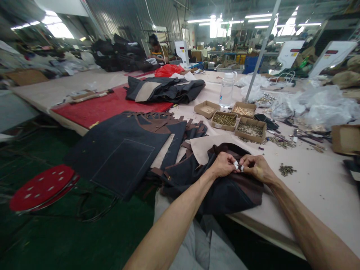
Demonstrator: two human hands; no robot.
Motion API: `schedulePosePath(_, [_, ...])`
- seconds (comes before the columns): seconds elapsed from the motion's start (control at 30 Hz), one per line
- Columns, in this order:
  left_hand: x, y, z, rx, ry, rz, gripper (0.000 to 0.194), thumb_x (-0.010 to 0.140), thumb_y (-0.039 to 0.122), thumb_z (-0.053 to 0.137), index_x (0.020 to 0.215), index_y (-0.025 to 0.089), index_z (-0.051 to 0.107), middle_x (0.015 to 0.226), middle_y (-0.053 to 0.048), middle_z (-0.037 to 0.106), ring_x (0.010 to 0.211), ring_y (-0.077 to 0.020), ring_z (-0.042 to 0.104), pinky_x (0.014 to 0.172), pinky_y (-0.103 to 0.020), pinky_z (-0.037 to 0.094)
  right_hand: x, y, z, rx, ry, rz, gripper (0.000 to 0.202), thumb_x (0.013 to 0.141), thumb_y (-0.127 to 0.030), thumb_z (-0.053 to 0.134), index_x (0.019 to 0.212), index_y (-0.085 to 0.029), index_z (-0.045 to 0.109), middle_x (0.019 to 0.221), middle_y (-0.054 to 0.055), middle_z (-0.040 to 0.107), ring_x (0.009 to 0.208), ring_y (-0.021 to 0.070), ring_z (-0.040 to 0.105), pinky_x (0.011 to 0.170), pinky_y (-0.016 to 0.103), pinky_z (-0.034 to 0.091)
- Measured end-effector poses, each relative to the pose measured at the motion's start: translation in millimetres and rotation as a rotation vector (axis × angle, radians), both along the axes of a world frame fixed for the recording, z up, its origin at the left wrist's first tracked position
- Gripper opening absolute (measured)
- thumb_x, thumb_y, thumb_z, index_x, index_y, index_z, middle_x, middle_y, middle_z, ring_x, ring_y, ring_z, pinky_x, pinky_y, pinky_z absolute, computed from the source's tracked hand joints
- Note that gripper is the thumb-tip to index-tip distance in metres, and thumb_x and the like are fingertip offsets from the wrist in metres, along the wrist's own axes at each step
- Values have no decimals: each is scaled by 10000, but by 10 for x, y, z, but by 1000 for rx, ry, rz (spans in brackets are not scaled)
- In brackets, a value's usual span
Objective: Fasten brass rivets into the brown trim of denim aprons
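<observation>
My left hand (225,164) and my right hand (255,167) meet over a navy cloth piece with brown trim (216,197), which is bunched at the table's near edge. Both hands are closed, thumbs and fingers pinching the cloth close together. White wraps cover some fingertips. Any small part between the fingers is too small to make out. To the left lies a stack of similar navy cloth pieces (123,150) with brown straps, hanging over the edge; the top one shows a stitched pocket outline. A small heap of metal fittings (287,170) lies right of my right hand.
Cardboard trays of small metal parts (250,129) stand beyond my hands, near a clear bottle (226,90). Plastic bags (317,103) cover the right back. Folded dark cloth (168,90) lies on a red sheet (109,107). A pole (263,50) rises mid-table. A red stool (42,187) stands left.
</observation>
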State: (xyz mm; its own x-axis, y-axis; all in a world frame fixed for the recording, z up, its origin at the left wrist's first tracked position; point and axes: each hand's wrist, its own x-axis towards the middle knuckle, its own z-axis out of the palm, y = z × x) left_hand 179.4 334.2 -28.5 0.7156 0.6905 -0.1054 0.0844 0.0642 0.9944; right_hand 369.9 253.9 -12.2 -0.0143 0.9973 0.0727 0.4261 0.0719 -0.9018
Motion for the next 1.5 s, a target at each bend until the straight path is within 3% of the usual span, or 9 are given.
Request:
schedulePosePath(0.17, [24, -8, 41, -87, -28, -1, 109, 699, 12, 657, 782, 83, 662, 712, -97, 752, 663, -172, 738, 655, -269, 613, -21, -12, -19, -71, 102, -47, 162, 714, -278, 754, 643, -161, 666, 932, 84, 733, 673, 164, 640, 583, 282, 477])
schedulePosePath(0.4, [29, -41, 45, -59, -102, 128, 188, 694, -7, 601, 840, 111, 606, 577, -16, 678, 510, -153, 679, 528, -268, 592, -42, 3, -187, -42, 305, -17, 356, 738, -411, 815, 980, -191, 674, 831, 44, 703, 588, 146, 589, 521, 276, 491])
schedulePosePath(0.53, [24, 2, -56, 84, -63, 286, 171, 683, 73, 658, 842, 123, 619, 556, 19, 635, 439, -101, 587, 432, -177, 464, -100, -9, -200, 43, 130, -38, 315, 828, -430, 744, 1048, -211, 692, 866, 47, 705, 649, 164, 600, 555, 281, 472])
schedulePosePath(0.77, [50, 87, -222, 228, -5, 427, 180, 649, 157, 713, 817, 116, 664, 692, -24, 689, 584, -97, 615, 515, -166, 429, -209, -48, -221, 366, -323, -27, 256, 896, -378, 649, 1095, -243, 736, 954, 83, 674, 753, 195, 615, 666, 326, 506])
schedulePosePath(0.93, [50, 93, -223, 222, 9, 455, 190, 634, 186, 722, 800, 122, 657, 668, -11, 671, 569, -89, 576, 505, -169, 397, -231, -64, -227, 365, -482, -56, 274, 920, -381, 596, 1106, -242, 741, 1017, 105, 676, 811, 209, 628, 708, 336, 522])
schedulePosePath(1.17, [40, 102, -205, 231, 5, 563, 165, 637, 199, 727, 751, 133, 629, 631, 12, 639, 526, -64, 503, 462, -156, 342, -181, -99, -216, 327, -477, -115, 269, 909, -403, 619, 1071, -240, 759, 986, 84, 691, 780, 198, 634, 698, 318, 500])
schedulePosePath(1.43, [-21, 109, -94, 80, 44, 379, 143, 680, 117, 647, 823, 118, 635, 578, 16, 623, 408, -87, 536, 412, -179, 410, -144, -34, -268, 235, -440, -118, 240, 855, -379, 664, 1028, -267, 788, 943, 52, 699, 762, 199, 626, 661, 315, 464])
schedulePosePath(1.5, [-47, 85, -86, 112, 54, 350, 163, 689, 127, 658, 851, 114, 654, 620, 0, 650, 452, -92, 566, 445, -184, 446, -135, -6, -280, 205, -440, -124, 235, 834, -364, 675, 1016, -275, 793, 911, 42, 694, 732, 193, 614, 656, 317, 457])
